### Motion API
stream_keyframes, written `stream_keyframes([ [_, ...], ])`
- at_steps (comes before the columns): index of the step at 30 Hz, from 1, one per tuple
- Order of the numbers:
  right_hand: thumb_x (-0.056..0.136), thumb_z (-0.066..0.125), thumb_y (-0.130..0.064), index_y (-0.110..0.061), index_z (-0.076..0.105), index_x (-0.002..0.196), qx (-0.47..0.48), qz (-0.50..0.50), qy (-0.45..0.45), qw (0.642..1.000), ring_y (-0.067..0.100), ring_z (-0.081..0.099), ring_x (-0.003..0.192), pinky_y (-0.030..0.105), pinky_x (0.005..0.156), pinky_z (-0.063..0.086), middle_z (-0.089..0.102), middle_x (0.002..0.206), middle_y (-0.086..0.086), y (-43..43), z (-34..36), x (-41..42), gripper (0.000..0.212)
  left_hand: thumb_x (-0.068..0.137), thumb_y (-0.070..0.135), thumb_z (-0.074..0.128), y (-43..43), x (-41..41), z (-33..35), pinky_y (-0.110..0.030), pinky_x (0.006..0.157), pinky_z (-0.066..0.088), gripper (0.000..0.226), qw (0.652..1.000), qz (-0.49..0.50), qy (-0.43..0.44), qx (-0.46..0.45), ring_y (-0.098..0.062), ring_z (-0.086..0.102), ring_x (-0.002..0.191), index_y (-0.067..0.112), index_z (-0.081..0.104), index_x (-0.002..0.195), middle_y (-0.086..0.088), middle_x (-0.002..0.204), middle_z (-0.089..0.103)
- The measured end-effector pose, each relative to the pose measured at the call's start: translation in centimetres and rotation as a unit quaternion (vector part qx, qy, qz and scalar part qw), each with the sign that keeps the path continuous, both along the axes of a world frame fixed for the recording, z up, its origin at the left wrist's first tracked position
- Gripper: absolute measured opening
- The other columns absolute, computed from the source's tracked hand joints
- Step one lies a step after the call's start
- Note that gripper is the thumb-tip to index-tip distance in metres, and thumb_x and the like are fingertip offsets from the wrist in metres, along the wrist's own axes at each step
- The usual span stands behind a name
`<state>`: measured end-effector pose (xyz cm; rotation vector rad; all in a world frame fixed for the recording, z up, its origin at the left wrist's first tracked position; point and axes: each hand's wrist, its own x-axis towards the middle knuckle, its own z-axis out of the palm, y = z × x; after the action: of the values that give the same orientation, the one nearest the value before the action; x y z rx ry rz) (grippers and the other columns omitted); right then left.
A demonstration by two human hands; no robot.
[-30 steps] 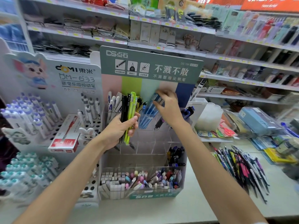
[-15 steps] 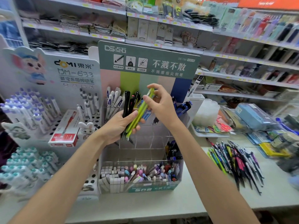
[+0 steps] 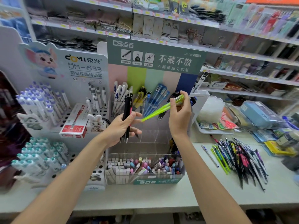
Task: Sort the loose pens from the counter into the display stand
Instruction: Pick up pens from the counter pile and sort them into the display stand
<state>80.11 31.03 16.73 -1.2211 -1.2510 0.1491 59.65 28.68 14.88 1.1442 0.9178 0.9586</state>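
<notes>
My right hand (image 3: 180, 117) grips lime green pens (image 3: 159, 109) by their upper end, slanted in front of the display stand (image 3: 153, 54). My left hand (image 3: 121, 128) holds a few black pens and a pink one (image 3: 127, 113) upright, just left of the green ones. The stand's clear upper pockets hold white, yellow and blue pens (image 3: 155, 97). A heap of loose pens (image 3: 239, 157) lies on the counter (image 3: 161, 198) to the right.
A white pen display (image 3: 64, 65) with a red box (image 3: 75, 122) stands to the left. The stand's bottom bin (image 3: 144, 167) is full of erasers and caps. A white cup holder (image 3: 199, 101) and packaged goods sit behind the loose pens.
My right hand has pulled the green pens out of my left hand's bundle and moved them right. My left hand keeps only the dark pens. The view moved closer.
</notes>
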Motion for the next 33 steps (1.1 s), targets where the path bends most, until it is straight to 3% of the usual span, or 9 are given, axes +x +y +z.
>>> stream_keyframes([
  [5, 0.094, 0.063, -0.008, 0.003, 0.056, 0.125, 0.062, -0.019, -0.152, 0.986, 0.004, 0.045, 0.079, -0.001, 0.078, 0.032, 0.055, 0.097, 0.004, 0.1, -0.4, 0.3, 0.033, 0.091, 0.047, 0.047, -0.5, -0.9, -0.2, -0.022, 0.06, 0.055, 0.044, 1.0, -0.003, 0.008, 0.014, -0.023, 0.072, 0.085, 0.016, 0.061, 0.119, -0.002, 0.127, 0.065],
  [9, 0.092, 0.063, -0.002, 0.006, 0.054, 0.126, 0.031, 0.043, -0.25, 0.967, 0.0, 0.037, 0.074, 0.01, 0.074, 0.038, 0.056, 0.092, 0.013, 0.7, -2.8, -0.1, 0.036, 0.089, 0.045, 0.047, -0.7, -0.8, -0.5, -0.021, 0.055, 0.049, 0.043, 1.0, 0.002, -0.015, 0.006, -0.014, 0.062, 0.066, 0.012, 0.06, 0.114, -0.007, 0.1, 0.073],
  [15, 0.094, 0.063, -0.012, -0.001, 0.051, 0.136, -0.118, 0.112, -0.26, 0.952, 0.018, 0.057, 0.091, 0.042, 0.086, 0.052, 0.061, 0.112, 0.014, 0.8, -6.6, -0.7, 0.045, 0.091, 0.045, 0.044, -0.6, -0.8, -1.3, -0.022, 0.053, 0.042, 0.046, 0.999, -0.021, -0.018, 0.017, -0.013, 0.046, 0.054, 0.006, 0.055, 0.114, -0.004, 0.07, 0.052],
  [18, 0.096, 0.061, -0.02, -0.009, 0.045, 0.144, -0.041, 0.043, -0.306, 0.95, 0.023, 0.051, 0.109, 0.036, 0.099, 0.044, 0.055, 0.123, 0.015, 0.7, -5.6, -0.5, 0.052, 0.092, 0.046, 0.043, -0.6, -0.9, -1.3, -0.022, 0.054, 0.039, 0.047, 0.999, -0.046, -0.02, 0.019, -0.013, 0.041, 0.054, 0.006, 0.055, 0.113, -0.001, 0.067, 0.045],
  [21, 0.098, 0.055, -0.02, -0.012, 0.048, 0.142, 0.037, 0.105, -0.241, 0.964, 0.013, 0.053, 0.095, 0.027, 0.087, 0.044, 0.058, 0.113, 0.007, -0.1, -1.6, -1.5, 0.046, 0.093, 0.043, 0.044, -0.3, -0.8, -0.9, -0.022, 0.053, 0.033, 0.042, 0.997, -0.076, -0.025, 0.021, -0.012, 0.032, 0.052, 0.007, 0.055, 0.111, 0.001, 0.066, 0.034],
  [23, 0.098, 0.057, -0.024, -0.021, 0.049, 0.141, -0.069, 0.237, -0.136, 0.959, 0.007, 0.051, 0.076, 0.024, 0.074, 0.047, 0.059, 0.103, 0.001, -0.6, 1.5, -2.6, 0.045, 0.094, 0.038, 0.047, -0.2, -0.3, -0.5, -0.022, 0.053, 0.03, 0.035, 0.995, -0.098, -0.015, 0.024, -0.011, 0.029, 0.052, 0.007, 0.056, 0.109, 0.001, 0.066, 0.029],
  [26, 0.093, 0.066, -0.018, -0.021, 0.056, 0.134, -0.207, 0.361, -0.08, 0.906, 0.006, 0.053, 0.065, 0.021, 0.065, 0.049, 0.061, 0.088, -0.004, -0.5, 3.3, -3.4, 0.042, 0.094, 0.035, 0.049, -0.1, 0.5, 0.1, -0.021, 0.053, 0.03, 0.031, 0.992, -0.121, -0.013, 0.026, -0.01, 0.029, 0.053, 0.008, 0.055, 0.108, 0.004, 0.067, 0.032],
  [28, 0.092, 0.067, -0.01, -0.011, 0.061, 0.125, -0.202, 0.385, -0.028, 0.9, 0.008, 0.058, 0.065, 0.026, 0.063, 0.051, 0.063, 0.079, -0.001, -0.3, 3.4, -3.4, 0.034, 0.095, 0.034, 0.048, 0.1, 0.5, 0.2, -0.021, 0.055, 0.032, 0.032, 0.992, -0.118, -0.035, 0.027, -0.01, 0.032, 0.056, 0.008, 0.056, 0.112, 0.003, 0.071, 0.039],
  [33, 0.093, 0.063, -0.007, -0.009, 0.058, 0.123, -0.203, 0.356, 0.047, 0.911, 0.014, 0.07, 0.09, 0.025, 0.075, 0.055, 0.073, 0.102, 0.012, 0.3, 3.0, -2.7, 0.03, 0.1, 0.022, 0.047, 0.4, -0.3, 0.3, -0.021, 0.056, 0.044, 0.026, 0.991, -0.095, -0.095, -0.015, -0.012, 0.05, 0.064, 0.006, 0.056, 0.119, -0.005, 0.084, 0.059],
])
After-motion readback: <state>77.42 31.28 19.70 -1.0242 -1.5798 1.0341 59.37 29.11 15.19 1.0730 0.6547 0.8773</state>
